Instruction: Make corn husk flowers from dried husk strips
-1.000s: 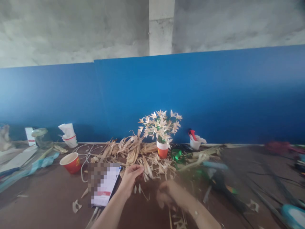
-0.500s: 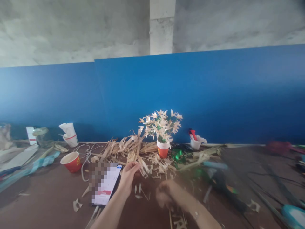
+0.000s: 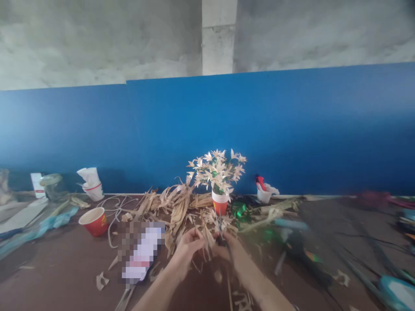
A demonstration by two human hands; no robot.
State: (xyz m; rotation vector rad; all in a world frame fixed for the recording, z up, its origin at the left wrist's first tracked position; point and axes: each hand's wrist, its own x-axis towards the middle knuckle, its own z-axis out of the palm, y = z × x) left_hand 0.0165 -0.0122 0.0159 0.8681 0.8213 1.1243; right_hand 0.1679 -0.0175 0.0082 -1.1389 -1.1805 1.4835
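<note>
Our left hand [image 3: 188,244] is pinching corn husk [image 3: 208,241]; just rightward, our right hand [image 3: 232,248] is gripping scissors [image 3: 220,227] pointing forward.

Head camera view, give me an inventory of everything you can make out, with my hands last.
Wall: one, blue, behind table
Concrete: one expanse, grey, above wall
Table: one, brown, below
Flowers: many, cream, in flower cup
Flower cup: one, red and white, centre back
Husks: many, tan, centre
Ribbon: count unclear, green, right of flower cup
Tub: one, white, back right
Red cup: one, red, left
Tissue cup: one, white, back left
Jar: one, clear, far left
Phone: one, pale screen, left of hands
Blurred things: several, mixed, right
Scissors, apparently: one, dark, at right hand
Husk piece: one, tan, between hands
Left hand: one, bare, centre
Right hand: one, bare, centre
</note>
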